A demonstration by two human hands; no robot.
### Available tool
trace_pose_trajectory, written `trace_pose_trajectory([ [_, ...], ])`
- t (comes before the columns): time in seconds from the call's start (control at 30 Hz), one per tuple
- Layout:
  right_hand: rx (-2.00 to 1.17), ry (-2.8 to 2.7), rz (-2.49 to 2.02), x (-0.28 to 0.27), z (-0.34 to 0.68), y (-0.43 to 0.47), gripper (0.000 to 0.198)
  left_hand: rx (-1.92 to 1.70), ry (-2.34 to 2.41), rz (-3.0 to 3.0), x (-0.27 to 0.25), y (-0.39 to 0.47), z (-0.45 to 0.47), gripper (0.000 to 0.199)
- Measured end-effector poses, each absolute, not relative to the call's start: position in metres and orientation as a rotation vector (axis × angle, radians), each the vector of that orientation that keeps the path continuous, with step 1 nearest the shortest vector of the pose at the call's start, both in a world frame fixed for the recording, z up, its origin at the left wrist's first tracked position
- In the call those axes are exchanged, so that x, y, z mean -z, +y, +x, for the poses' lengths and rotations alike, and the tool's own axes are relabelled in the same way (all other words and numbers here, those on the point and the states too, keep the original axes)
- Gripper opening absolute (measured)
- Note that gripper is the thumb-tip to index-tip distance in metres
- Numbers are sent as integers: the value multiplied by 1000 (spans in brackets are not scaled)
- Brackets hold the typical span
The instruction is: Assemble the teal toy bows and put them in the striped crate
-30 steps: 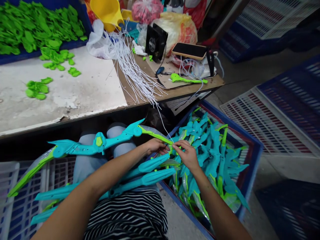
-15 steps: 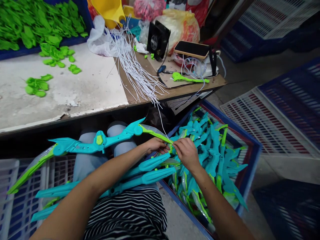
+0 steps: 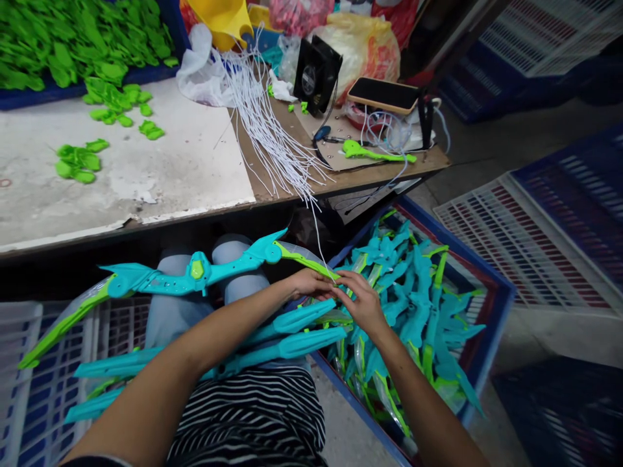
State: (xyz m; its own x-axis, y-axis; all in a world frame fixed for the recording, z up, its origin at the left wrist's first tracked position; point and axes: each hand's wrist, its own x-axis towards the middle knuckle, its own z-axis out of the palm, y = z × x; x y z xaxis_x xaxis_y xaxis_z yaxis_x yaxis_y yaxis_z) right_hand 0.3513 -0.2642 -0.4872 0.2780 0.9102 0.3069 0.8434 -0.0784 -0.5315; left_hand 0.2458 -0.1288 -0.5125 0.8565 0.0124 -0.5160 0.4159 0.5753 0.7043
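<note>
Across my lap lies a teal and green toy bow point(image 3: 236, 266), its right-hand tip between my two hands. My left hand point(image 3: 311, 284) is closed around the green limb near that tip. My right hand point(image 3: 361, 302) meets it from the other side, thumb and fingers pinched together at the tip where a white cord point(image 3: 318, 239) runs in. That cord hangs down from a bundle of white cords point(image 3: 275, 139) on the table. The exact tip and cord end are hidden by my fingers. More teal bow parts point(image 3: 302, 344) rest on my lap below my forearms.
A blue crate point(image 3: 501, 305) full of teal and green bows stands at my right. On the table point(image 3: 195, 162) are loose green pieces point(image 3: 78, 162), a small black fan point(image 3: 316, 74), a phone point(image 3: 383, 95) and a green part point(image 3: 377, 152). White crates point(image 3: 530, 246) stand farther right.
My right hand's fingers have straightened and shifted over the bow tip, from a tighter fist-like pinch. My left hand stays at the limb. The whole view has shifted slightly.
</note>
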Motion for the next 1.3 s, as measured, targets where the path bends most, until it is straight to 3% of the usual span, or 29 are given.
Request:
trace_pose_trajectory([
  [0.2,-224,-1407,-1982,489,353,-268,27,342,590,1427,482,-117,226,17],
  [0.37,-294,-1286,-2012,494,359,-270,49,213,596,1456,435,-60,120,11],
  [0.5,-333,-1250,-2018,495,365,-261,64,-456,812,937,387,-25,13,12],
  [0.6,-363,-1280,-2010,495,369,-252,68,-1019,930,660,357,-28,-41,28],
  [0.67,-372,-1320,-2025,495,374,-249,66,-1195,918,551,346,-41,-61,34],
  [0.83,-225,-1600,-2120,475,393,-222,57,-1226,879,655,357,-83,-71,16],
  [0.97,83,-1896,-1882,445,342,-153,41,-1118,955,745,380,-106,-52,30],
  [1.13,-68,-2514,-1225,450,172,-73,32,-957,867,726,393,-118,-21,40],
  [1.3,-237,-2720,-1439,474,97,-42,51,-1009,850,672,389,-115,-21,45],
])
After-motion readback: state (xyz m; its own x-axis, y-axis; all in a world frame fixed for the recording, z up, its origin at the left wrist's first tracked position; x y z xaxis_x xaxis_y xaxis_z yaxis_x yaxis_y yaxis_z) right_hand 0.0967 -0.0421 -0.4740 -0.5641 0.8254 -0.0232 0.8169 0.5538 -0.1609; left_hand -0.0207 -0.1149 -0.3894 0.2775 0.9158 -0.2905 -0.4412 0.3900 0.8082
